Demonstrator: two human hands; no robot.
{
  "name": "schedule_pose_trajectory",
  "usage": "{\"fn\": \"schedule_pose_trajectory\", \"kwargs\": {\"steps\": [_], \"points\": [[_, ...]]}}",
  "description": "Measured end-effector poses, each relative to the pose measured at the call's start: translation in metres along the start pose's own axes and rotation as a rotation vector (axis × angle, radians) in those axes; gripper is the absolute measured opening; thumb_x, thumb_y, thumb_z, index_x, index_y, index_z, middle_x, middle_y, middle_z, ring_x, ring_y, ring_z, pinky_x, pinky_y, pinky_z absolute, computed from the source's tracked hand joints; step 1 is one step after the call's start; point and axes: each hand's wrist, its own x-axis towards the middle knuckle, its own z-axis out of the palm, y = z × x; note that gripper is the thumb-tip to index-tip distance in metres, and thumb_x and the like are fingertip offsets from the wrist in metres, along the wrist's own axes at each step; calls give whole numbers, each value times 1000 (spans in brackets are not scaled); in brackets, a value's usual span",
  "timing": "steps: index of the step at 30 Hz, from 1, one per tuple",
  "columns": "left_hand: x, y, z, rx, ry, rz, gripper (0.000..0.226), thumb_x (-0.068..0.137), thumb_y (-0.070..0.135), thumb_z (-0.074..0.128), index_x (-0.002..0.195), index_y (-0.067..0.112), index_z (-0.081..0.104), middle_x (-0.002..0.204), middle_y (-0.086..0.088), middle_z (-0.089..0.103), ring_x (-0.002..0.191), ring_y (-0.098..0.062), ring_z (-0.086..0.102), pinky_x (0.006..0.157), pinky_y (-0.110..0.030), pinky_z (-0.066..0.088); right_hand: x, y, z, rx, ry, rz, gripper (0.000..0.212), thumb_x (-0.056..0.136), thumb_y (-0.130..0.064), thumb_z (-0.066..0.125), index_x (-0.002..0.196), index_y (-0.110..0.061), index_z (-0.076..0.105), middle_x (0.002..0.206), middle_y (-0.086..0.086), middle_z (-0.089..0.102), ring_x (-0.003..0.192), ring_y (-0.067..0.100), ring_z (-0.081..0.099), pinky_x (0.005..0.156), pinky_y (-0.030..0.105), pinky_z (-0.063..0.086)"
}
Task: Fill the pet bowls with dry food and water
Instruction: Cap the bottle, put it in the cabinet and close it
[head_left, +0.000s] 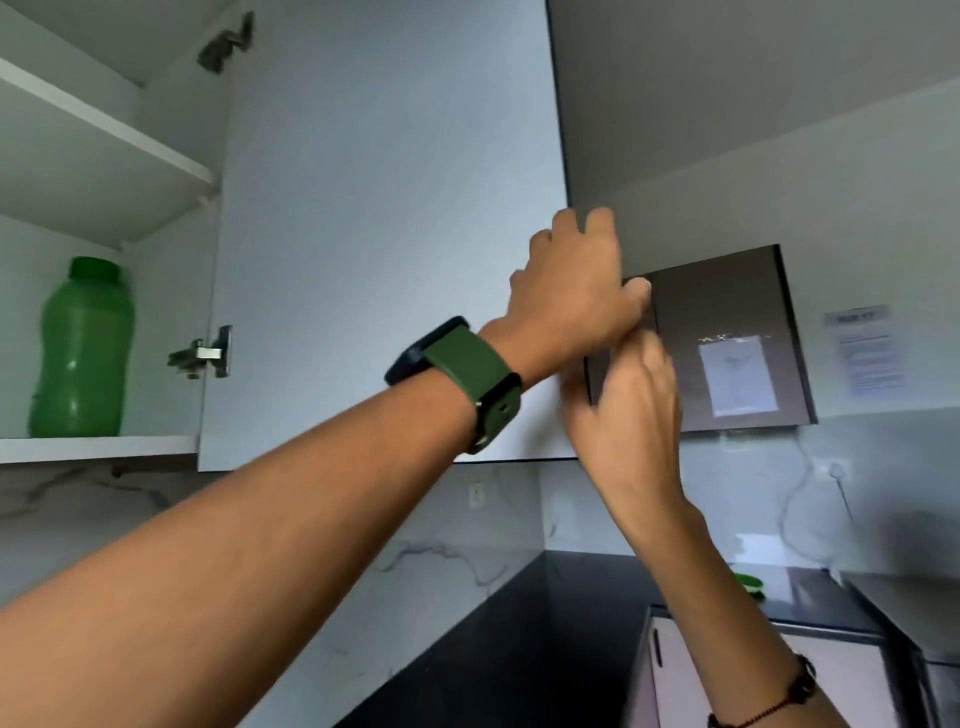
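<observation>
1. Wall cupboard, upper left: its pale door stands swung wide, inner face toward the camera and free edge to the right, so the shelves are exposed. Likely opened to fetch supplies for the bowls.
2. Dark worktop runs along the bottom right under a marbled splashback. A small green object sits far back on it, too blurred to name.
3. Brown panel on the right wall, just past the door's edge, with a paper taped on it. Both hands meet at its left corner.
4. Green bottle stands upright on the lower shelf at far left, long axis vertical, cap up, well apart from both hands. It probably holds water for the task; its contents cannot be read through the plastic.
5. Left hand, watch with green strap on the wrist, is raised at the door's free edge with fingers curled over it and thumb by the panel's corner. It appears to grip the door, perhaps to swing it.
6. Right hand, beaded bracelet on the wrist, reaches up just beneath the left. Its fingers are motion-blurred; whether it holds anything cannot be told.
7. No pet bowls and no dry food are visible; filling is not yet begun.
</observation>
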Motion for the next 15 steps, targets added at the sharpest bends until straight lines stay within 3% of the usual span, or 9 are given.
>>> {"fn": "schedule_pose_trajectory", "kwargs": {"steps": [2, 4, 6, 7, 9, 12, 15], "points": [[3, 4, 19, 147, -25, -4, 61, 89, 32, 54, 137, 3, 32, 152, -20, 18, 140, -39, 17, 109, -54, 31, -6, 7, 2, 128, -97, 107, 27, 88, -14, 54, 112, -1, 54, 98, 15, 60, 90, 32, 56, 67, 24, 30], [3, 1, 32, 293, -13, 0, 61, 89, 24, 53, 139, -3, 30, 156, -22, -1, 144, -41, 0, 112, -54, 22, -12, 7, 4, 223, -126, 173, 16, 87, -10, 52, 99, 1, 56, 77, 10, 57, 67, 27, 50, 56, 25, 24], [0, -6, 38, 386, 28, 36, 52, 87, 11, 49, 135, -3, 38, 156, -23, -8, 145, -40, -5, 114, -51, 17, -17, 5, 4, 278, -96, 213, 9, 86, -8, 54, 90, -1, 57, 69, 5, 53, 63, 24, 45, 50, 32, 20], [-2, -8, 39, 403, 46, 54, 50, 85, 7, 48, 134, -3, 40, 156, -23, -10, 145, -39, -5, 115, -49, 16, -19, 5, 4, 295, -75, 217, 7, 86, -10, 56, 86, -3, 56, 68, 5, 54, 63, 24, 46, 47, 33, 25], [-6, -11, 35, 412, 69, 67, 52, 84, 5, 47, 135, -4, 39, 156, -25, -11, 146, -39, -6, 117, -45, 14, -23, 2, 4, 342, -29, 199, 11, 85, -11, 61, 77, -8, 54, 65, 9, 59, 61, 28, 50, 48, 31, 38], [-14, -8, 17, 429, 79, 70, 58, 82, 6, 48, 137, -9, 34, 154, -29, -12, 145, -41, -7, 120, -43, 12, -32, -12, -3, 450, 48, 153, 24, 82, -10, 65, 66, -21, 50, 62, 10, 64, 63, 32, 61, 56, 42, 49], [-33, -8, -20, 441, 103, 69, 70, 82, 8, 48, 144, -8, 20, 154, -27, -15, 146, -37, -10, 120, -37, 12, -44, -40, -13, 621, 105, 113, 13, 78, -19, 65, 75, -27, 57, 62, -17, 65, 63, 8, 66, 64, 36, 57]]}}
